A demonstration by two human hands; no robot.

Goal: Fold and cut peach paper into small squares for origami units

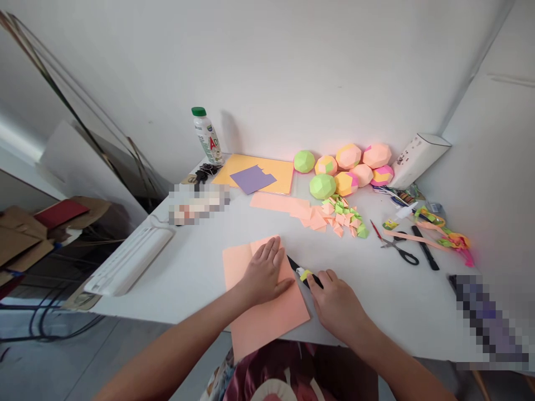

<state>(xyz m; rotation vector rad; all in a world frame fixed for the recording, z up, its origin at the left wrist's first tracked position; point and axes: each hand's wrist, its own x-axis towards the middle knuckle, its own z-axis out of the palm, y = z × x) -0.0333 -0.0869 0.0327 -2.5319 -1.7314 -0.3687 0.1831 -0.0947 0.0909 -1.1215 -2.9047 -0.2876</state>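
Observation:
A sheet of peach paper [267, 320] lies at the table's front edge, its lower part reaching past the edge. My left hand [265, 273] rests flat on it, fingers together and thumb spread to the right. To the right of the paper, my right hand [334, 301] is closed around a black and yellow cutter knife [306, 276]. The knife's dark blade points up and left, close to the paper's right edge. Beyond the paper lie a peach strip [273, 203] and a pile of small folded peach and green pieces [338, 216].
Several faceted paper balls [348, 157] sit by the wall. Purple paper [253, 179] lies on orange sheets [234, 165] near a bottle [208, 136]. Scissors [399, 248] and a black knife [425, 248] are at the right; a white device [130, 260] is at the left.

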